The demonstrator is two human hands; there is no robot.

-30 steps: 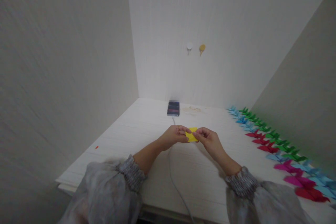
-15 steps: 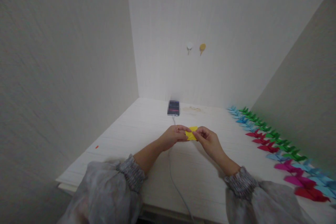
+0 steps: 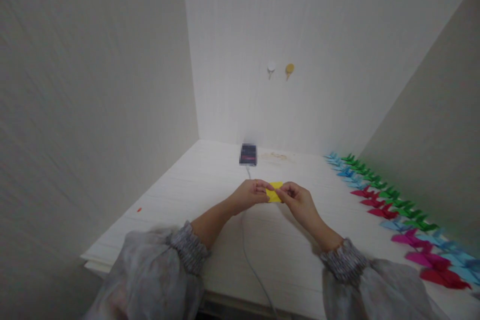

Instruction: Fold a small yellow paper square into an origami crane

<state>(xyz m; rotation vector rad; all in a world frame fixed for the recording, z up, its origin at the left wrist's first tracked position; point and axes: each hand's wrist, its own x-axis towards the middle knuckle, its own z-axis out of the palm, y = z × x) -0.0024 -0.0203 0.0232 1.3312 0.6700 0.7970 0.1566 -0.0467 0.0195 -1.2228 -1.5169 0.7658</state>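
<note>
A small yellow paper piece (image 3: 275,192) is held between both hands above the white table (image 3: 180,200). My left hand (image 3: 249,194), with a ring on one finger, pinches its left side. My right hand (image 3: 298,202) pinches its right side, fingers curled over the edge. Most of the paper is hidden by my fingertips, and I cannot tell its folded shape.
A phone (image 3: 248,154) lies at the back of the table, its cable (image 3: 249,255) running toward me under my hands. Rows of folded paper figures in blue, green, red and magenta (image 3: 397,210) line the right edge. Two hooks (image 3: 280,69) sit on the back wall. A red speck (image 3: 139,209) lies left.
My fingers have shifted slightly on the yellow paper; both hands stay in the same place.
</note>
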